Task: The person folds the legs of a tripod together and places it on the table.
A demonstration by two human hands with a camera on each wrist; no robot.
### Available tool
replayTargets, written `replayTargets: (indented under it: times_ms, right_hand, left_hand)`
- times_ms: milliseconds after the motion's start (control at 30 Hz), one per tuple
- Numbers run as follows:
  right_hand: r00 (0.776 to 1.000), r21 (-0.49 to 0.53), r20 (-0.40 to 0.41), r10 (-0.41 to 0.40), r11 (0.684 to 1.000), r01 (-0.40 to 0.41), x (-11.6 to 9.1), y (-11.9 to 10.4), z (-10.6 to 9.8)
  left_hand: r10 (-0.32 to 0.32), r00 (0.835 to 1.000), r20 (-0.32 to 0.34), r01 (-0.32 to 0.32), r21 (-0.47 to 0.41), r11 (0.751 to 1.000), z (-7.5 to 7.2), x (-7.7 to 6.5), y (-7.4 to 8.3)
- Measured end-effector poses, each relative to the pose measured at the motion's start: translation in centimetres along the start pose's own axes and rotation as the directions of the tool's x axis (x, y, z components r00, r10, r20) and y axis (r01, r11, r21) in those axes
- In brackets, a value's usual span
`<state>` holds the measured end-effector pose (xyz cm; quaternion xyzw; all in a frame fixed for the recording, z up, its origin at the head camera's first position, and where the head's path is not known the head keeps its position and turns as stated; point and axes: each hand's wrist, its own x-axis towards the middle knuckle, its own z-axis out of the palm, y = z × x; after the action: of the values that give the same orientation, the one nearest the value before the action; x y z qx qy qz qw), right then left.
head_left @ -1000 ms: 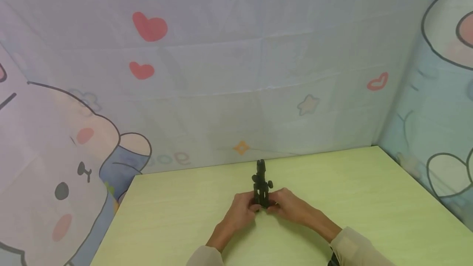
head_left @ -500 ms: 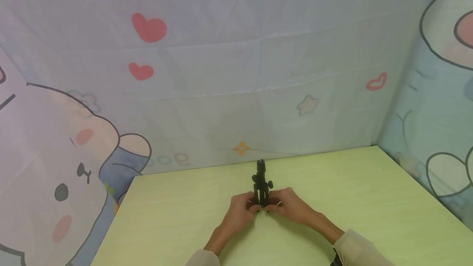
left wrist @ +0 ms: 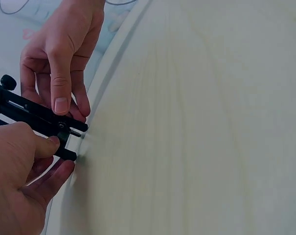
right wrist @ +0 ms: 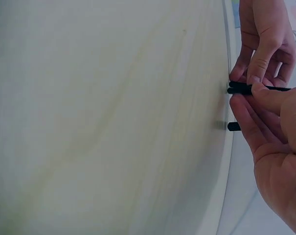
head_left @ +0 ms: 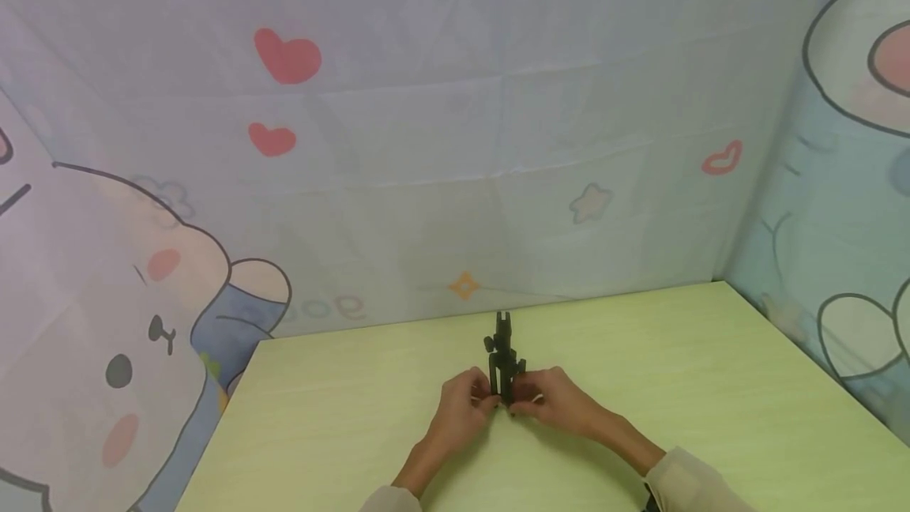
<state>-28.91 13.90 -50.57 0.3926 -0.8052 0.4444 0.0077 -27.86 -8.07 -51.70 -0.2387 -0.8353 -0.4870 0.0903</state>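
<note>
A small black tripod (head_left: 504, 358) stands upright near the back of the table, with a forked top and small knobs on its sides. My left hand (head_left: 458, 411) pinches its lower legs from the left, while my right hand (head_left: 558, 399) pinches them from the right. Seen from the left wrist, the thumb of the left hand (left wrist: 15, 166) lies on one tripod leg (left wrist: 67, 153) and the right thumb on another. In the right wrist view, one leg foot (right wrist: 234, 127) sits apart from two close-set feet (right wrist: 238, 88); the fingers partly cover the legs.
The pale yellow-green table (head_left: 334, 425) reaches back to a printed cloth (head_left: 426, 133) hung behind it, with hearts and cartoon animals. Another cloth (head_left: 789, 220) hangs along the right side.
The tripod has turned slightly, its right knob and top sitting a little lower in view. The gaps between its legs look different. Both hands keep hold with small finger shifts.
</note>
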Motion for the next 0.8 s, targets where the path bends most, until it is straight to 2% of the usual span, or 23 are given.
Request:
replayTargets:
  times_ms: [167, 433, 667, 800]
  right_hand:
    - [1.000, 0.004, -0.001, -0.018, 1.000, 0.018, -0.1, 0.1, 0.0]
    - [0.987, -0.078, -0.159, -0.014, 0.997, 0.002, -0.1, 0.2, 0.0]
    - [0.954, -0.082, -0.298, 0.027, 0.995, -0.054, 0.0, 0.2, -0.1]
    - [0.956, -0.053, -0.291, 0.041, 0.997, -0.059, 0.1, 0.1, -0.3]
  left_hand:
    - [0.016, 1.000, -0.017, -0.016, 0.003, 1.000, 0.0, -0.3, 0.0]
    - [0.003, 1.000, -0.001, -0.003, 0.012, 1.000, 0.4, -0.6, 0.4]
    - [-0.033, 0.999, 0.003, 0.033, -0.017, 0.999, 1.1, -0.8, 0.8]
    - [-0.026, 1.000, -0.012, 0.026, 0.029, 0.999, 1.4, -0.8, 1.0]
